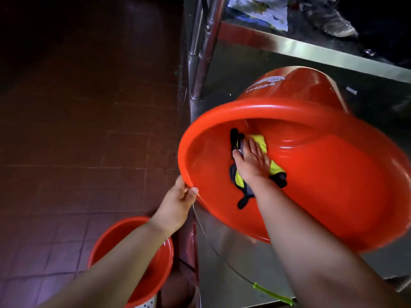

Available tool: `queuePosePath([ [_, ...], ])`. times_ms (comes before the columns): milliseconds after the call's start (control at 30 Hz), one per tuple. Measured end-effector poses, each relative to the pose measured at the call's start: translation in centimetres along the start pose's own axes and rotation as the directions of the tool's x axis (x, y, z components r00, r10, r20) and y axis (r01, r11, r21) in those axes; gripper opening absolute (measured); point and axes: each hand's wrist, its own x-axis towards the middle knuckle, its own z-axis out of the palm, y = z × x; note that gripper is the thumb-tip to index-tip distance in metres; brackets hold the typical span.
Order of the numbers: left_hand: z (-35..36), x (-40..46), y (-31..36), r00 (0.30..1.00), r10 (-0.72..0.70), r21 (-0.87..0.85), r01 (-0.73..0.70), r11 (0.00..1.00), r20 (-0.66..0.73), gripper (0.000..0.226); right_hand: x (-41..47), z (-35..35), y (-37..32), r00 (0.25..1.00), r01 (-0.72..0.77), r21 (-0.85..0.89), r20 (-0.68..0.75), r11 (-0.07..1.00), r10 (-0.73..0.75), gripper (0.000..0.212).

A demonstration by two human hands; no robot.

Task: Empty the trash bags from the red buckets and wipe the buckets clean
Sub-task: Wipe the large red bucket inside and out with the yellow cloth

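Right hand [253, 161] flat on cloth [260, 142] inside tilted bucket [333, 185]; left hand [180, 201] pinching rim.

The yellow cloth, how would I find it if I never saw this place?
Find the big red bucket tipped on its side on the steel table. Inside, the right hand presses a cloth against the wall. It is the only bright yellow thing there, edged in black.

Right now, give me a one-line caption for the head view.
Left hand grips the tilted red bucket's rim while right hand presses a yellow cloth inside it.
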Motion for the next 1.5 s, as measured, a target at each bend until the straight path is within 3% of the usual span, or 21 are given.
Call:
queuePosePath([
  [67, 0.2, -0.1, -0.3, 0.999, 0.037, 0.058, -0.037, 0.998, 0.003, 0.025, -2.5, 0.6, -1.4, 0.999, -0.029, 0.088, -0.037, 0.996, 0.032, 0.058],
  [167, 0.7, -0.1, 0.0, 0.996, 0.089, 0.081, -0.087, 0.993, -0.018, 0.026, -8.1, 1.8, -3.5, 0.992, 0.042, 0.183, -0.123, 0.982, -0.02, 0.058],
  [300, 1.4, -0.5, 0.5, 0.989, 0.146, 0.079, -0.143, 0.987, -0.03, 0.024, -13.1, 2.6, -3.7, 0.989, 0.14, 0.229, -0.085, 0.963, -0.123, 0.063],
  [467, 0.4, 0.3, 2.6, 0.98, 0.198, 0.177, -0.192, 0.965, -0.017, 0.005, -8.9, 1.7, -2.0, 0.99, 0.129, 0.236, -0.084, 0.963, -0.112, 0.053],
  [667, -1.7, 1.4, 6.1, 0.942, 0.33, 0.296, -0.331, 0.896, 0.053, 0.012, -0.3, -0.1, 1.4, 0.996, 0.083, 0.108, -0.043, 0.991, -0.078, 0.055],
  [800, -1.6, 2.1, 6.1, 0.961, 0.276, 0.066, -0.274, 0.96, -0.025, 0.021, 2.8, 0.0, 2.9, 0.999, 0.035, 0.035, -0.02, 0.999, -0.034, 0.055],
  [900, -1.2, 1.4, 3.8, 0.994, 0.095, -0.121, -0.1, 0.988, -0.046, 0.018, 3.0, 0.4, 2.6, 0.999, 0.032, -0.009, -0.01, 0.999, -0.032, 0.056],
  [1000, -0.2, 0.1, 1.5, 0.994, -0.107, -0.285, 0.098, 0.953, -0.015, 0.017, 1.7, 0.3, 1.5, 1.0, 0.011, -0.017, 0.007, 1.0, -0.011, 0.057],
  [1100, 0.5, -0.1, 1.2, 0.996, -0.077, -0.343, 0.056, 0.938, -0.047, 0.019, -2.4, 0.9, -0.7, 0.998, 0.017, 0.071, -0.065, 0.997, -0.012, 0.058],
  [1200, 0.8, -0.4, 1.4, 0.995, -0.034, -0.323, 0.002, 0.946, -0.093, 0.022, -9.0, 2.1, -3.1, 0.989, 0.11, 0.13, -0.115, 0.985, -0.095, 0.063],
  [1300, 0.9, -0.8, 1.5, 0.993, 0.029, -0.207, -0.054, 0.977, -0.117, 0.023, -13.8, 2.8, -3.4, 0.979, 0.201, 0.135, -0.031, 0.97, -0.199, 0.073],
  [1433, 0.4, -0.5, 2.4, 0.987, 0.089, -0.072, -0.099, 0.992, -0.131, 0.019, -12.4, 2.5, -2.2, 0.98, 0.19, 0.134, 0.027, 0.973, -0.195, 0.057],
  [1500, -0.5, 0.0, 3.1, 0.991, 0.11, -0.047, -0.114, 0.992, -0.073, 0.017, -10.3, 2.2, -1.5, 0.988, 0.15, 0.092, 0.013, 0.984, -0.152, 0.054],
])
